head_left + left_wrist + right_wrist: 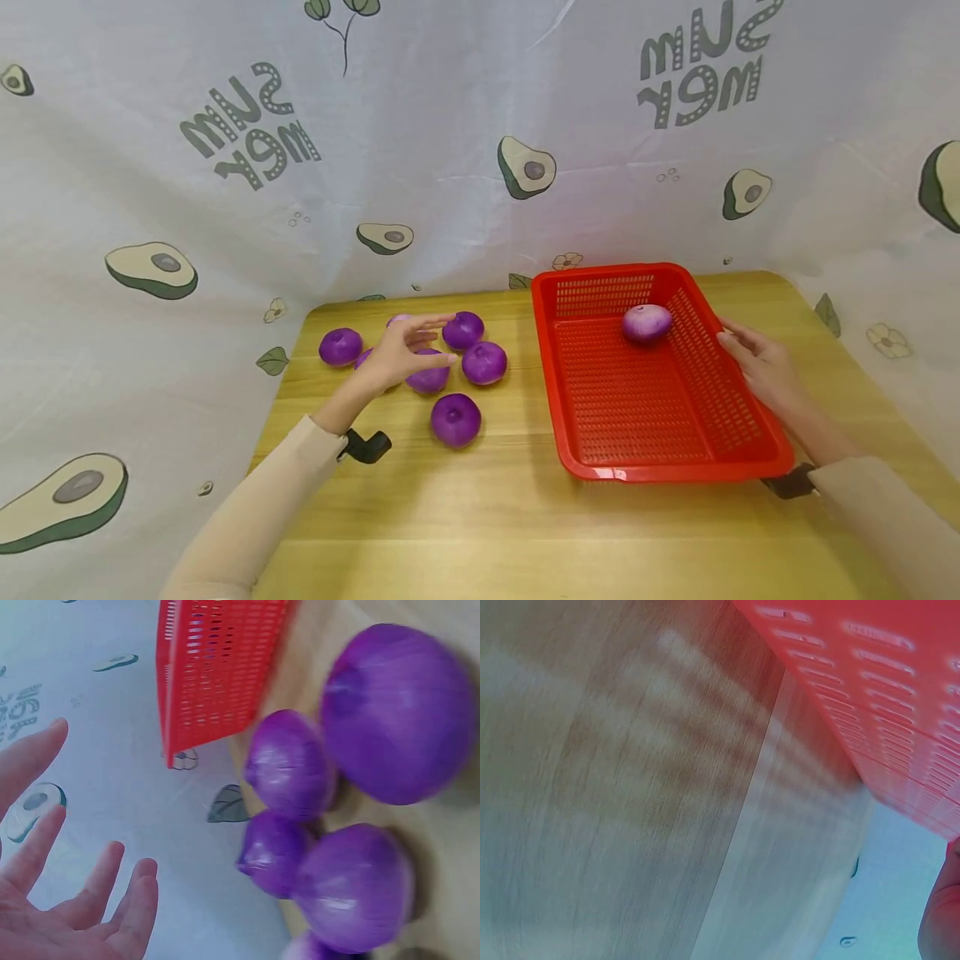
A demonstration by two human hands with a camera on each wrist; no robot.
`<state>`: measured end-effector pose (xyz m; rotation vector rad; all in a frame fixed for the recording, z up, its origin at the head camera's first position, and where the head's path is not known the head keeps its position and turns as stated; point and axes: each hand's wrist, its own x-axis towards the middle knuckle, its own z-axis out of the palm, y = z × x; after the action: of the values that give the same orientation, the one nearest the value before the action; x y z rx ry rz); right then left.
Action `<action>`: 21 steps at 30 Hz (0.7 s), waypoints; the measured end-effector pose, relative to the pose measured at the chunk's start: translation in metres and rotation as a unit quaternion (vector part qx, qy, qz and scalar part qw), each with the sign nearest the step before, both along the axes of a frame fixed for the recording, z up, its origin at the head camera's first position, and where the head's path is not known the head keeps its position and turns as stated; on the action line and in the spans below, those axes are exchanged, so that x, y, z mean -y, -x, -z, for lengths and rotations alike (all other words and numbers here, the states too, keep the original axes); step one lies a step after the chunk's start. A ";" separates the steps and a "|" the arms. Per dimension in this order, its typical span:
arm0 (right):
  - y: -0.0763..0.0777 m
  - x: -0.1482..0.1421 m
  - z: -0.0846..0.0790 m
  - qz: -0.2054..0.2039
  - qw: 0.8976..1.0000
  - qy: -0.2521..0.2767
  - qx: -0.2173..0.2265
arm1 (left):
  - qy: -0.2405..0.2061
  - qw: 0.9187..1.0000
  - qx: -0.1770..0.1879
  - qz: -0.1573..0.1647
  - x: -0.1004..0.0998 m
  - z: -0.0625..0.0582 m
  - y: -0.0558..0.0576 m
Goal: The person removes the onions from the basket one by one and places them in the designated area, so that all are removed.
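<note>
1. My left hand (405, 354) hovered, fingers spread and empty, over the purple onions (484, 363) — at the basket's nine o'clock.
2. My right hand (761, 367) rested flat on the red basket (675, 462) rim at three o'clock — one onion (647, 323) lay inside.

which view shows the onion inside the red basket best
The head view: the pale purple onion lies whole in the red basket, near its far wall. The wrist views show only basket mesh, not that onion.

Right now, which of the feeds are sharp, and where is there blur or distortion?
Head view: evenly lit and sharp, though wide-angle bending curves the table edges. Left wrist view: onions motion-blurred and very close, left hand soft. Right wrist view: heavily smeared; only wood grain and the red basket wall are readable.
</note>
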<state>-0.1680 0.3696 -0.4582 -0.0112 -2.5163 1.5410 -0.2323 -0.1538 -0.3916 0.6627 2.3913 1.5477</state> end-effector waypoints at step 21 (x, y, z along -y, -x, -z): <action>-0.001 0.002 0.002 0.004 1.000 0.006 -0.003 | -0.044 0.998 0.031 0.043 -0.109 -0.031 0.056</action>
<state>-0.1669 0.3674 -0.4606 -0.0191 -2.4982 1.5513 -0.2880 -0.0452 -0.3605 0.7135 2.2304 1.6213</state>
